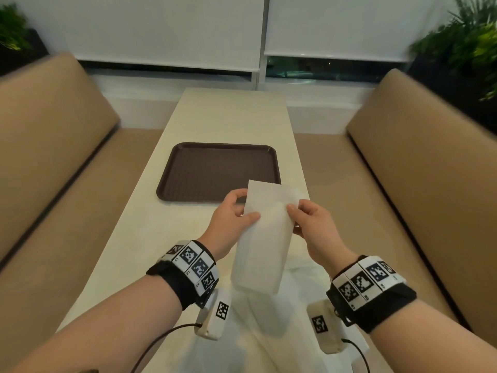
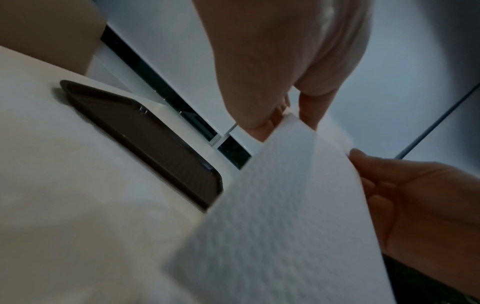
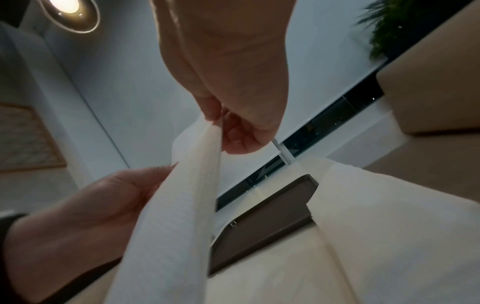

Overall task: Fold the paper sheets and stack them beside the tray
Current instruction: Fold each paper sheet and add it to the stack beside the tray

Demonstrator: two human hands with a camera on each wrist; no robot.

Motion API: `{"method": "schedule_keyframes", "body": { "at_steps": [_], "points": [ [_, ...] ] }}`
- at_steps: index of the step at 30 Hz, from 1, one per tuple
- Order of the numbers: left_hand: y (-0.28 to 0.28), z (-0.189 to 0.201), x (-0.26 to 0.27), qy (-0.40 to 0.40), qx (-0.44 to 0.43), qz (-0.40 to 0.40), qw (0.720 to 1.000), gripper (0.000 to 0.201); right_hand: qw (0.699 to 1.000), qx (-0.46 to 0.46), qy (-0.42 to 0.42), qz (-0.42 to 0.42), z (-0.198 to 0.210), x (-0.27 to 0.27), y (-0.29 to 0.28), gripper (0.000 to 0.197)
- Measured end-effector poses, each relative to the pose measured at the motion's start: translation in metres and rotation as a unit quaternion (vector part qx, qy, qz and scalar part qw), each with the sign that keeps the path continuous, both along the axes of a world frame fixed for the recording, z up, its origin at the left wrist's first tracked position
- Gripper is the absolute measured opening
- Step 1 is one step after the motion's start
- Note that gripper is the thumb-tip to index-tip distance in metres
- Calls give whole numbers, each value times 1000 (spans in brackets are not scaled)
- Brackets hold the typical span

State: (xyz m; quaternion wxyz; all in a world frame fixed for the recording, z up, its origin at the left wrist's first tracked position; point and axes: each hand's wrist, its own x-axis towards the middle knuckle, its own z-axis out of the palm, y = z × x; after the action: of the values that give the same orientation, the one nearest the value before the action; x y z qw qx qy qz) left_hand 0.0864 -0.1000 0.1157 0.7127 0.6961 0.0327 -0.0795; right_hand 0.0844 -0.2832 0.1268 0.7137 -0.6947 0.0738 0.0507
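While both of my hands hold it above the table (image 1: 204,117), a folded paper sheet (image 1: 262,238) hangs in the air at the 5 o'clock corner of the brown tray (image 1: 217,172), seen from the head camera. My left hand (image 1: 231,219) pinches the sheet's 9 o'clock edge, thumb on the near face and fingers behind it; my right hand (image 1: 314,227) pinches the 3 o'clock edge the same way. More white sheets (image 1: 293,281) lie flat on the table under my wrists, at 6 o'clock from the tray. Tan benches (image 1: 53,157) run along both sides of the table.

From the left wrist camera, the left hand (image 2: 272,72) grips the top corner of the sheet (image 2: 280,205) between thumb and fingers, while the right hand (image 2: 415,205) closes on its edge at 3 o'clock. The tray (image 2: 155,148) lies flat on the table at 9 o'clock, apart from the sheet.

From the right wrist camera, the right hand (image 3: 233,82) pinches the sheet (image 3: 176,205) at its top, where two layers show with a narrow gap between them. The left hand (image 3: 85,205) holds the sheet from 8 o'clock. The tray (image 3: 265,222) sits beyond, and another sheet (image 3: 376,226) lies at 4 o'clock, covering the tray's near corner in this view.
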Motion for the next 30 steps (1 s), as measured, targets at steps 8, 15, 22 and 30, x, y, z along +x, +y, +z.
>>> {"method": "schedule_keyframes", "body": {
  "at_steps": [8, 15, 22, 30],
  "points": [
    [-8, -28, 13, 42, 22, 132, 990, 82, 984, -97, 108, 107, -38, -21, -6, 13],
    [-47, -58, 31, 64, 110, 67, 990, 88, 960, -254, 98, 61, -58, -4, -46, 12],
    [-89, -92, 72, 105, 151, 54, 981, 86, 908, -408, 91, 42, -83, 43, -76, 47],
    [-97, -121, 86, 137, 209, 34, 968, 71, 890, -440, 102, 58, -121, 48, -82, 64]
  ]
}}
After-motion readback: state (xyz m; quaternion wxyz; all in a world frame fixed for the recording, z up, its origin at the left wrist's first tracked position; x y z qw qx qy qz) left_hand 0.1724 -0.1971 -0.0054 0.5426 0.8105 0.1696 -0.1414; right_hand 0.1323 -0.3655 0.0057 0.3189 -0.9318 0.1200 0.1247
